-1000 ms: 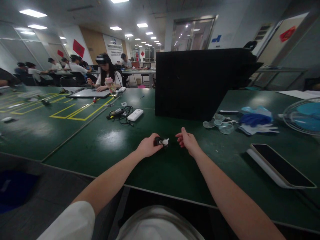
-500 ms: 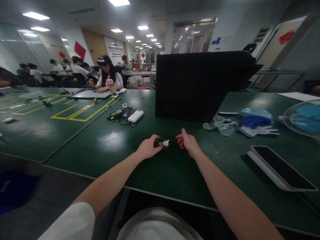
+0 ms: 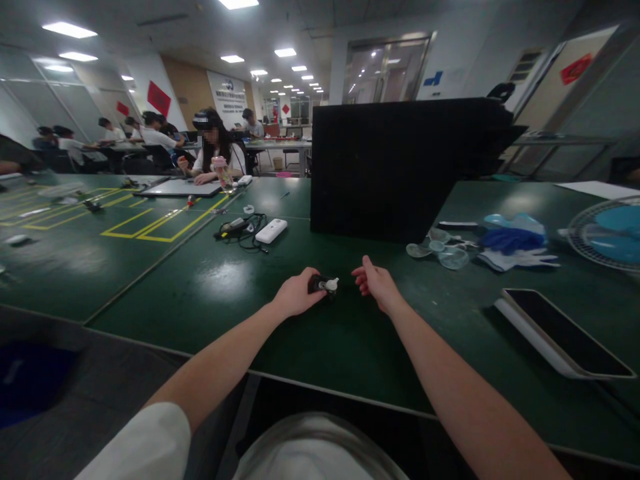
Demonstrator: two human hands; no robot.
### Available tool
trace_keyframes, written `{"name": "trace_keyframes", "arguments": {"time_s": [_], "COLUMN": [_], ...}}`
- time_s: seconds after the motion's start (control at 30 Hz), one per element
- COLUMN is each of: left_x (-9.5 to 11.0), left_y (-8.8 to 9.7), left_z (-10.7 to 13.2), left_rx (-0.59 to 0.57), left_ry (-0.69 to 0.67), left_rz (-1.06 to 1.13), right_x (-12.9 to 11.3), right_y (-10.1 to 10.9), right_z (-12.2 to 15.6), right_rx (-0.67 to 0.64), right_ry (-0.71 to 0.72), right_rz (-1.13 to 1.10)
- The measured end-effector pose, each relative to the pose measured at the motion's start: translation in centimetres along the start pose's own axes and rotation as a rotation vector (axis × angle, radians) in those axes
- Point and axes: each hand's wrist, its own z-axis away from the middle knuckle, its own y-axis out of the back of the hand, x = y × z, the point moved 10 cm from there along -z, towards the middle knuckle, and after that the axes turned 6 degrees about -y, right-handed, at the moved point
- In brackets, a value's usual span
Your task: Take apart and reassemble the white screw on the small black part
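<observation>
My left hand (image 3: 299,293) is closed around a small black object with a white round piece (image 3: 327,285) on its right end. Fingers and thumb grip its left end, just above or on the green table; its exact kind is too small to make out. A short way to the right, my right hand (image 3: 376,285) hovers with the thumb raised and the fingers loosely bent, apart from the thumb. Nothing shows in it, and a narrow gap separates it from the black object.
A large black box (image 3: 375,173) stands ahead. Beyond my left hand lie a white power bank (image 3: 271,231) and black cables (image 3: 245,230). To the right are clear plastic pieces (image 3: 445,252), gloves (image 3: 517,248), a phone-like slab (image 3: 565,333) and a round fan (image 3: 610,233). A person sits across the table.
</observation>
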Motion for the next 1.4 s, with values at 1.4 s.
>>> {"name": "trace_keyframes", "arguments": {"time_s": [1.4], "left_x": [-17.1], "left_y": [11.2], "left_z": [1.1], "left_rx": [0.617], "left_ry": [0.319], "left_rz": [0.072], "right_x": [-0.5], "right_y": [-0.1], "right_z": [0.5], "right_rx": [-0.03], "right_ry": [-0.013], "right_rz": [-0.046]}}
